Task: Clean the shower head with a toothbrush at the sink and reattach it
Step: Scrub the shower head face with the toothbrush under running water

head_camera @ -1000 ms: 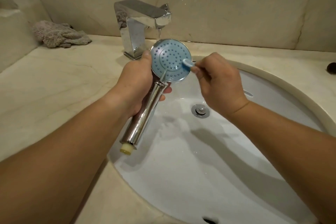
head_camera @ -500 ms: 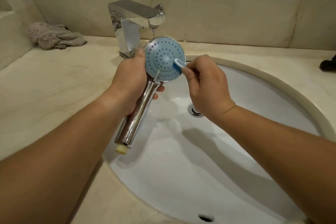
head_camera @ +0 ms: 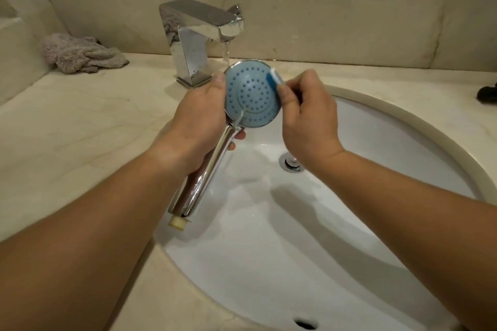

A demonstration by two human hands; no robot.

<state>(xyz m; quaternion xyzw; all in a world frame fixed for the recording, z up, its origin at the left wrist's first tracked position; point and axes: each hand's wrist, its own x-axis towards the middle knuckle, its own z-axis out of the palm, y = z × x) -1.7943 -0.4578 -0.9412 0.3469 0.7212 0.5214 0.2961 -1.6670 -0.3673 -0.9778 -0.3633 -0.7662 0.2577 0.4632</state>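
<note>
- Shower head held over the left part of the white sink, blue nozzle face turned up toward the person, chrome handle slanting down and to the left, its cream threaded end just above the basin rim.
- Left hand grips the neck where handle meets head: thumb lies along the left rim of the face, fingers curl round underneath, two fingertips show below the handle.
- Toothbrush head, blue and white, lies against the upper right edge of the nozzle face.
- Right hand pinches the brush close to its head, fingers curled tight together, thumb along the face's right rim; the handle is hidden in the fist.
- Both forearms reach in from below, wrists roughly level.
- Faucet runs a thin stream just behind the shower head.
- Grey cloth bunched on the counter, far left.
</note>
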